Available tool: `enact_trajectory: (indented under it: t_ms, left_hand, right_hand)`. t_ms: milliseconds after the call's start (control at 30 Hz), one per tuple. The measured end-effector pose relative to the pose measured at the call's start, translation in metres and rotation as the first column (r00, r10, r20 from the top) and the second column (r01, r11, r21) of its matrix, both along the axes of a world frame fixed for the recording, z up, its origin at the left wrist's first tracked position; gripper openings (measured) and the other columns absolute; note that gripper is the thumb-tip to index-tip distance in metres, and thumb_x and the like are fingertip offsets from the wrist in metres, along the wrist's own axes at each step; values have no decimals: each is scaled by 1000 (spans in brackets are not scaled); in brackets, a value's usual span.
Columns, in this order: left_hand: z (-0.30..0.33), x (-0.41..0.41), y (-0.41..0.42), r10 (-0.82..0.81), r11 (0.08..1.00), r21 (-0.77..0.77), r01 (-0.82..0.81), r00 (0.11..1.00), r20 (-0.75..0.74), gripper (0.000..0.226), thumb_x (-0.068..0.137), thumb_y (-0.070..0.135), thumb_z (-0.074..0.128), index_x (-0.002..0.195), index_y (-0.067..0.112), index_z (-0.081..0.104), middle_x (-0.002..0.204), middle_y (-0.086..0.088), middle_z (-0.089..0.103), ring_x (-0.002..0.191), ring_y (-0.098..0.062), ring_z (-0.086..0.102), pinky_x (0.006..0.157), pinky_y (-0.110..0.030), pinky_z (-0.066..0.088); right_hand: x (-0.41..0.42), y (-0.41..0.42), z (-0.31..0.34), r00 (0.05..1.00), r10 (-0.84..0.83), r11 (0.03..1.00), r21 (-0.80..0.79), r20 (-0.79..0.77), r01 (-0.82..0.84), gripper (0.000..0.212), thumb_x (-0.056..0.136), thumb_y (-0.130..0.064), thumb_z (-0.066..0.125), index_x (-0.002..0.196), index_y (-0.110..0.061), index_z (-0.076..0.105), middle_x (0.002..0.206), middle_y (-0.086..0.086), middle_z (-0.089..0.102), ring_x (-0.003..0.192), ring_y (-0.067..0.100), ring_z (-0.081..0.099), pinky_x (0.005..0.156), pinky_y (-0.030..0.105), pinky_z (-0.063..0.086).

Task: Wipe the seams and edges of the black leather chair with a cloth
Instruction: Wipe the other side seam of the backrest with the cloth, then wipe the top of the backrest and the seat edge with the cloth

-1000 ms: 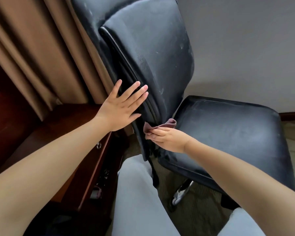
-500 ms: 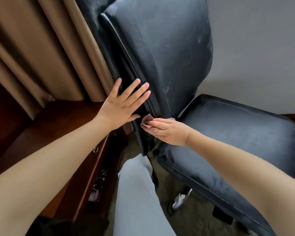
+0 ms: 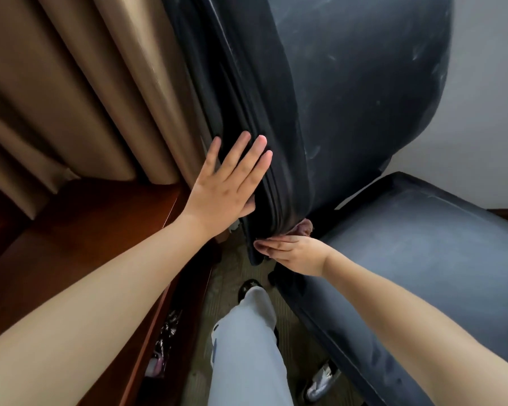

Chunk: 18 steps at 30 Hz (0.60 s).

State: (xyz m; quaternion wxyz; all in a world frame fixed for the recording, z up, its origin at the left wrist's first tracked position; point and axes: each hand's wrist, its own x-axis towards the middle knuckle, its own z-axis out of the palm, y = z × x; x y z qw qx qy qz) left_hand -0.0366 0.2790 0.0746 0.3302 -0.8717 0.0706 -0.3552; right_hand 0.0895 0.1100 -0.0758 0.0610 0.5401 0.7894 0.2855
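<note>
My left hand (image 3: 222, 189) presses flat, fingers straight, against the side edge of the black leather chair (image 3: 349, 112) backrest to steady what I judge a swivel-prone frame, while my right hand (image 3: 291, 253) pinches the soft, limp cloth (image 3: 304, 230) bunched under the backrest's bottom seam.

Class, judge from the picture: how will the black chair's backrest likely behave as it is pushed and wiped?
The backrest looks padded, so it probably gives slightly. The left hand lies flat on its side edge, suggesting it may tilt or swivel unbraced. The cloth, bunched above the right hand, seems floppy.
</note>
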Motion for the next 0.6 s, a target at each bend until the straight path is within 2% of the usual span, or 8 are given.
enact_trajectory:
  t_ms: [67, 167, 233, 267, 333, 433, 533, 600]
  left_hand:
    - [-10, 10, 1, -6, 997, -74, 7, 1000, 11, 92, 88, 27, 51, 150, 5, -13, 152, -16, 2, 141, -34, 2, 116, -51, 4]
    - [-23, 26, 3, -15, 985, -173, 16, 1000, 4, 87, 88, 19, 47, 150, 7, -13, 151, -17, 8, 141, -35, 9, 117, -46, 5]
    - [-32, 36, 5, -27, 970, -243, 20, 999, -26, 79, 88, 16, 46, 151, 7, -1, 151, -17, 8, 140, -36, 13, 117, -44, 6]
    - [-36, 40, 6, -27, 961, -275, 15, 999, -41, 74, 87, 16, 46, 149, 6, 6, 151, -17, 8, 140, -36, 13, 118, -45, 8]
    - [-44, 46, 8, -14, 948, -319, -9, 997, -70, 69, 87, 14, 44, 147, 5, 11, 151, -18, 8, 141, -36, 15, 118, -47, 14]
    - [-50, 53, 9, -12, 935, -354, -34, 992, -128, 73, 84, 9, 48, 147, 5, 13, 152, -24, 12, 141, -36, 21, 114, -50, 19]
    - [-53, 57, 12, 18, 939, -334, -84, 980, -196, 85, 80, 7, 60, 149, 11, 12, 154, -24, 19, 142, -34, 22, 113, -55, 20]
    - [-55, 62, 14, 27, 935, -339, -107, 972, -232, 90, 79, 8, 64, 150, 15, 9, 155, -22, 19, 143, -33, 20, 113, -57, 21]
  right_hand:
    - [5, 10, -9, 989, -48, 998, 27, -138, 53, 45, 97, -3, 26, 116, -8, 67, 136, 1, 55, 130, 20, 47, 112, 34, 32]
    - [8, 18, -27, 938, -131, 991, -32, -321, 127, 37, 88, -3, 50, 123, -3, 61, 133, 8, 56, 127, 27, 50, 101, 42, 45]
    - [5, 18, -33, 885, -186, 983, -83, -427, 166, 46, 70, 1, 69, 116, -2, 65, 126, 14, 61, 119, 33, 56, 89, 47, 52]
    - [2, 18, -31, 837, -251, 967, -89, -486, 238, 52, 60, 4, 74, 111, -2, 68, 121, 15, 64, 114, 34, 59, 85, 48, 54]
    - [-8, 22, -25, 677, -355, 907, -62, -645, 417, 62, 48, 13, 74, 108, -1, 69, 117, 16, 65, 110, 34, 61, 86, 47, 54]
    - [-24, 24, -21, 444, -349, 793, -8, -825, 609, 66, 57, 22, 70, 120, 2, 62, 126, 19, 59, 119, 37, 55, 97, 39, 41]
    - [-21, 21, -20, 400, -352, 733, 16, -846, 680, 60, 72, 18, 63, 129, 2, 54, 136, 20, 49, 128, 33, 46, 105, 31, 28]
    - [-6, 21, -17, 429, -379, 724, 26, -820, 689, 52, 86, 5, 52, 137, -3, 47, 146, 11, 38, 135, 26, 35, 111, 21, 19]
